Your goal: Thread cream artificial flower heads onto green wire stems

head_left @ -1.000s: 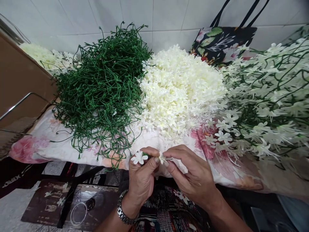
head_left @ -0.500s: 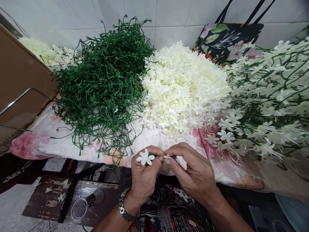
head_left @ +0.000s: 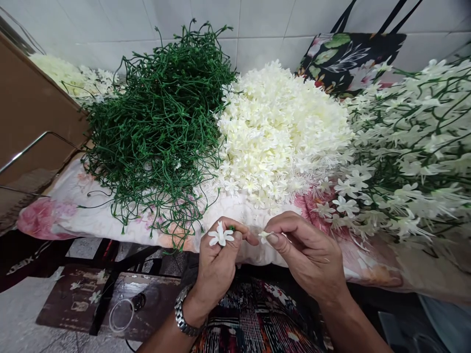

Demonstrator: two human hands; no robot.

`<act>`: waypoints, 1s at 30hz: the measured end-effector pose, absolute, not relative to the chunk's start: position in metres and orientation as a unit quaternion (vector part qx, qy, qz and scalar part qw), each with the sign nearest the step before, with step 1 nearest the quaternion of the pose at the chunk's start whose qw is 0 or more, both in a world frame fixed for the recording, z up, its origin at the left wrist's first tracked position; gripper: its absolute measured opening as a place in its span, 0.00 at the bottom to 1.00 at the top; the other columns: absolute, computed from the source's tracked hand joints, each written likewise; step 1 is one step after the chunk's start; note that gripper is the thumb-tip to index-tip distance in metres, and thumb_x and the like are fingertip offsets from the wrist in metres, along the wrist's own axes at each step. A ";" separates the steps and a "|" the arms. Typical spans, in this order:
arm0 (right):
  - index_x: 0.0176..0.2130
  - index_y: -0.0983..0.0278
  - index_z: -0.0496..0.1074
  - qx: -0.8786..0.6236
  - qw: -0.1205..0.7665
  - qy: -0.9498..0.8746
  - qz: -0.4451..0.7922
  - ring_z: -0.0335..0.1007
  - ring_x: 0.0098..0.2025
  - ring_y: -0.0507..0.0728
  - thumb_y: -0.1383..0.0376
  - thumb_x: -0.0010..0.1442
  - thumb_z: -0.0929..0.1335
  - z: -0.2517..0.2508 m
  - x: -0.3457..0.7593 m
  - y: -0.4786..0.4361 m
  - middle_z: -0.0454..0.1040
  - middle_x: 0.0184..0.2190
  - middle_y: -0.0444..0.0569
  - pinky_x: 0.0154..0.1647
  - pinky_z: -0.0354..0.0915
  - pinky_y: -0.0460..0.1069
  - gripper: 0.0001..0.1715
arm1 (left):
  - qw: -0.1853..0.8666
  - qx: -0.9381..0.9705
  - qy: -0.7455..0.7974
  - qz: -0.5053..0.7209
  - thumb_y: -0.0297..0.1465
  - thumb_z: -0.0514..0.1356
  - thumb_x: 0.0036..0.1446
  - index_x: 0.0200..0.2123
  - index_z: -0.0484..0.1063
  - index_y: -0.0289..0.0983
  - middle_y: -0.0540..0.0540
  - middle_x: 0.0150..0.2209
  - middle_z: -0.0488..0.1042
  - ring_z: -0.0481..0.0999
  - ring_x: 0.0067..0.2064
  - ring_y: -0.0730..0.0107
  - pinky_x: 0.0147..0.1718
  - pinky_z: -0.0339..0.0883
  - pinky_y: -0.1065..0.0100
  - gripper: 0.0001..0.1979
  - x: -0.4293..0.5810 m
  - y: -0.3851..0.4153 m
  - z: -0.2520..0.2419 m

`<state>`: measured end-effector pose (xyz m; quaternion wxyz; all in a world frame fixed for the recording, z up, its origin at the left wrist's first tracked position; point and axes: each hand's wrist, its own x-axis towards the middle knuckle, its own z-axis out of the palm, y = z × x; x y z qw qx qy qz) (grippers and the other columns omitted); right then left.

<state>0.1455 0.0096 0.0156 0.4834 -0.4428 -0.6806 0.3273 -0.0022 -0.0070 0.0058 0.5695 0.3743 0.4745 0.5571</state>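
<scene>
Now they've parted, left hand [head_left: 218,267]: pinching white flower [head_left: 221,236], lower centre
right hand [head_left: 311,257]: pinching another bloom [head_left: 263,237], looks unattached tbh

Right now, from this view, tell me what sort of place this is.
Probably a makeshift indoor handwork spot, perhaps in a home: heaped green stems and piled white blossoms lie on a flower-patterned cloth, against a tiled wall.

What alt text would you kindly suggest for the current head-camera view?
A person's left hand holds a white flower while the right hand pinches a small white bloom. Beyond them, green stems and white blossoms lie heaped on a floral cloth, with stemmed flowers at right.
</scene>
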 end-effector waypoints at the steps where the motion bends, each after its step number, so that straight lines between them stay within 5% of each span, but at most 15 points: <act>1: 0.30 0.64 0.69 -0.440 0.487 -0.680 0.328 0.68 0.29 0.52 0.70 0.57 0.67 0.016 0.146 0.010 0.71 0.26 0.46 0.27 0.65 0.46 0.03 | 0.565 0.382 0.475 0.556 0.34 0.61 0.54 0.27 0.75 0.36 0.45 0.26 0.78 0.72 0.28 0.68 0.29 0.63 0.70 0.08 -0.002 -0.007 0.006; 11: 0.30 0.64 0.68 -0.438 0.481 -0.675 0.349 0.64 0.26 0.49 0.70 0.57 0.66 0.019 0.148 0.010 0.67 0.25 0.43 0.25 0.62 0.44 0.04 | 0.565 0.424 0.472 0.527 0.31 0.61 0.53 0.32 0.80 0.38 0.48 0.23 0.73 0.69 0.26 0.71 0.25 0.62 0.72 0.07 -0.003 -0.007 0.001; 30: 0.35 0.62 0.67 -0.418 0.468 -0.675 0.388 0.63 0.29 0.48 0.66 0.59 0.66 0.014 0.137 0.005 0.66 0.27 0.42 0.30 0.63 0.44 0.01 | 0.522 0.416 0.461 0.585 0.24 0.62 0.50 0.25 0.73 0.35 0.53 0.22 0.70 0.67 0.26 0.76 0.28 0.63 0.74 0.04 0.005 -0.011 -0.003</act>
